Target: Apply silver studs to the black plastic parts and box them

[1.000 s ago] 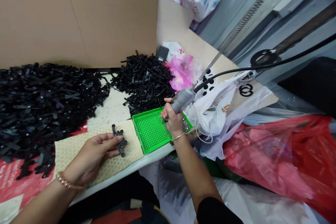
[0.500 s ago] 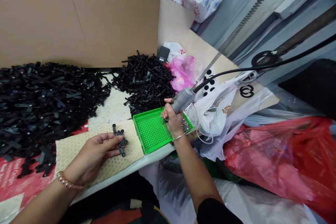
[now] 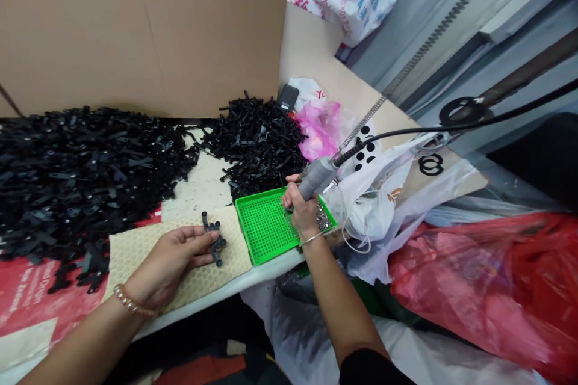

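Observation:
My right hand [image 3: 301, 212] is closed around a grey electric screwdriver [image 3: 316, 177] whose tip points down into a green perforated tray [image 3: 264, 228]; small silvery screws [image 3: 321, 219] lie in the tray's right corner. A black cable [image 3: 428, 129] runs from the tool to the right. My left hand [image 3: 174, 255] rests on a beige honeycomb mat [image 3: 135, 249], its fingers pinching a small black plastic assembly [image 3: 214, 239] that lies on the mat.
A large heap of black plastic parts [image 3: 76, 168] covers the left of the table, a smaller heap [image 3: 257, 141] sits behind the tray. A cardboard wall [image 3: 135, 30] stands at the back. Pink [image 3: 321, 126], white [image 3: 383, 198] and red [image 3: 487, 289] plastic bags crowd the right.
Only the camera has shifted slightly, moving everything a little to the right in the picture. Both hands keep their places and grips.

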`<state>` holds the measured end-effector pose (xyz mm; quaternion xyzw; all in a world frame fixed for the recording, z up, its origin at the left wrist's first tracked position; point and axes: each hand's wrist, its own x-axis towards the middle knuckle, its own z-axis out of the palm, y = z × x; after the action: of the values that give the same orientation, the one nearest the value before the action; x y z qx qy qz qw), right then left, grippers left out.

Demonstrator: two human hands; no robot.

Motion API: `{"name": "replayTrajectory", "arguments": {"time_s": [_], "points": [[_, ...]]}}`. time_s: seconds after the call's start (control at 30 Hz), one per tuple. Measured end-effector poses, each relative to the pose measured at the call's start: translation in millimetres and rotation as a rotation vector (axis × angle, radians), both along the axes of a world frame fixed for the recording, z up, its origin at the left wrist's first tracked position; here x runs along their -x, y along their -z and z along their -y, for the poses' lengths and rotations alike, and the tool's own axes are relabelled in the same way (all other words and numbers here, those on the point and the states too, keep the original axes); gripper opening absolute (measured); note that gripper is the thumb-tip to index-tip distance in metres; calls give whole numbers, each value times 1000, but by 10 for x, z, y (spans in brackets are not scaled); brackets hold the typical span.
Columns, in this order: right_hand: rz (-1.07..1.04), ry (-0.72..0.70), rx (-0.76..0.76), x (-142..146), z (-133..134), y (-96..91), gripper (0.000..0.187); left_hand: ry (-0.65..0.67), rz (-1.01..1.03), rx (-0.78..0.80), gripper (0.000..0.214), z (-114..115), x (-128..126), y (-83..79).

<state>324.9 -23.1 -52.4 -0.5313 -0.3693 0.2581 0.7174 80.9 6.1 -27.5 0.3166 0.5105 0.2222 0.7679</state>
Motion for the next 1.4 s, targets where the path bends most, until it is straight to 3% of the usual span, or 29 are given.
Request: {"name": "replayTrajectory", "arguments": {"time_s": [0.1, 0.23, 0.4, 0.5, 0.63, 0.83, 1.4], "points": [[-41, 26, -12, 24, 14, -94, 30, -11, 28, -2, 13, 18, -8, -21], [-119, 68, -110, 217, 14, -394, 35, -24, 56, -20, 18, 29, -19, -26], [-198, -134, -155, 775, -128, -624, 32, -39, 71, -50, 21, 39, -12, 18], [-292, -231, -116, 1073, -261, -602, 31, -37, 77, -73, 23, 42, -7, 50], [-352, -292, -75, 1253, -353, -539, 31, -17, 93, -73, 25, 30, -6, 111], [-320, -274, -61, 1292, -359, -479, 29, 7, 110, -84, 23, 6, 0, 170], [-332, -258, -68, 1279, -376, -434, 30, -17, 91, -71, 21, 19, -10, 123]]}}
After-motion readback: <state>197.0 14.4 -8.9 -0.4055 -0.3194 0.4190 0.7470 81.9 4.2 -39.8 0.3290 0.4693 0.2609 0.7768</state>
